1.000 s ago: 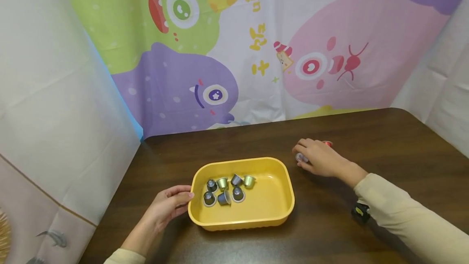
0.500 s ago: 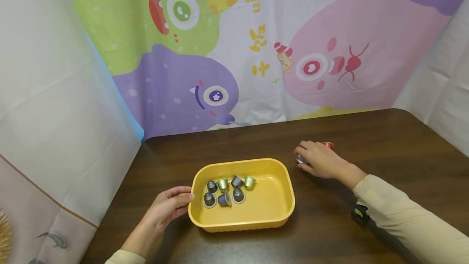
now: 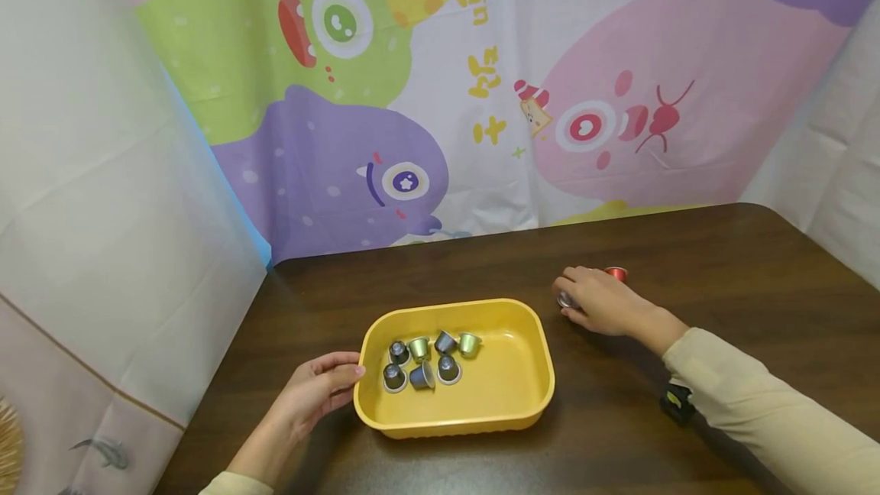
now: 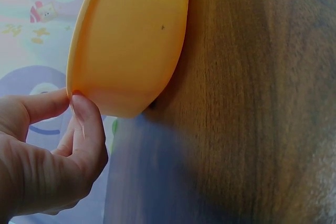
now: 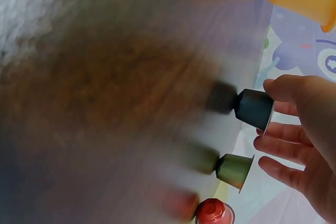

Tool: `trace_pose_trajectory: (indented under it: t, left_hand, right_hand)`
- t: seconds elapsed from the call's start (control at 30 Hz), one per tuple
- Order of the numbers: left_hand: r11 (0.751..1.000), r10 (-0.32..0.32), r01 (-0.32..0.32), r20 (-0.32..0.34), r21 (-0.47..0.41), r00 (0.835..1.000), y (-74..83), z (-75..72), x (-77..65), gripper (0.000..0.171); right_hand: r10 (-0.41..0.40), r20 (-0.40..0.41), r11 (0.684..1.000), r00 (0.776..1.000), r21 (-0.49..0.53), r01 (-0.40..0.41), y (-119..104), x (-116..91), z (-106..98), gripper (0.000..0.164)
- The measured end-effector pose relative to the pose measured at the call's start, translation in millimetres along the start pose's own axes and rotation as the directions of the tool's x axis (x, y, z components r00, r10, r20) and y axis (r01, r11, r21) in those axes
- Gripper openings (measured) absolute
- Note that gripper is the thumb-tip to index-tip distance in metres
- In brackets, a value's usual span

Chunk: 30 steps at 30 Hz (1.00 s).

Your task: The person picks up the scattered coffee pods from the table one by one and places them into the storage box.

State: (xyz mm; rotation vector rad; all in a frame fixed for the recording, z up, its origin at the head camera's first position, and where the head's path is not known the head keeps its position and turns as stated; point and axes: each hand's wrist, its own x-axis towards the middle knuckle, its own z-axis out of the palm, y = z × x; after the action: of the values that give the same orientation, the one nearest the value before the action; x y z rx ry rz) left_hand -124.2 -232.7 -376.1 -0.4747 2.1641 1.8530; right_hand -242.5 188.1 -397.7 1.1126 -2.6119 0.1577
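Note:
A yellow tray (image 3: 481,422) stands on the table holding several coffee capsules, among them a light green one (image 3: 470,344), a dark one (image 3: 394,377) and a blue one (image 3: 422,376). At its left end my left hand (image 3: 312,392) pinches the rim between thumb and fingers. Right of the tray, my right hand (image 3: 598,299) has thumb and fingertips around a dark coffee capsule (image 5: 254,109), which rests on the table. Close beside the fingers in the right wrist view are a green capsule (image 5: 234,170) and a red capsule (image 5: 214,212). My hand hides the green one in the head view.
The dark wooden table (image 3: 722,273) reaches back to a cartoon-printed curtain (image 3: 481,174). White cloth hangs at the left (image 3: 89,136) and right sides. A small black object (image 3: 677,402) shows below the right sleeve.
Both hands keep nearly the same places. The view has shifted slightly, and a little more of the red capsule shows behind my right hand.

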Motion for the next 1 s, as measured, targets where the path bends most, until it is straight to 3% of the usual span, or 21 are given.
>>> trace_pose_trajectory:
  t: [0.5, 1.0]
  left_hand:
    - [1.000, 0.003, -0.003, 0.013, -0.005, 1.000, 0.9, -0.1, -0.6, 0.042]
    - [1.000, 0.026, -0.026, 0.025, 0.010, 0.999, 0.6, -1.2, -0.4, 0.040]
  right_hand:
    - [-0.017, -0.027, 1.000, 0.999, -0.003, 0.017, -2.6, -1.9, -2.5, 0.025]
    - [-0.050, -0.079, 0.999, 0.996, -0.014, 0.049, -10.3, -0.1, -18.5, 0.023]
